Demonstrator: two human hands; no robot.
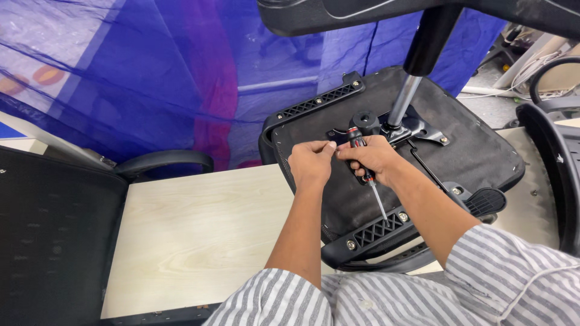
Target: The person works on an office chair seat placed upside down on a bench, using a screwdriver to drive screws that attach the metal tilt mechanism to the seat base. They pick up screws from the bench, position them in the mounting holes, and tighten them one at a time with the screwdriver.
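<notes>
Screwdriver, red and black, is clamped in the right hand, tip down over the upturned chair seat on the worktop; the left hand pinches its fingertips together just beside the handle

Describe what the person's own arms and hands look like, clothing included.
Both forearms are bare from above the elbow down. The left hand and right hand wear no gloves, and no rings or watch can be seen. The grey-and-white striped fabric sleeves are pushed up near the elbows, loose and creased.
</notes>
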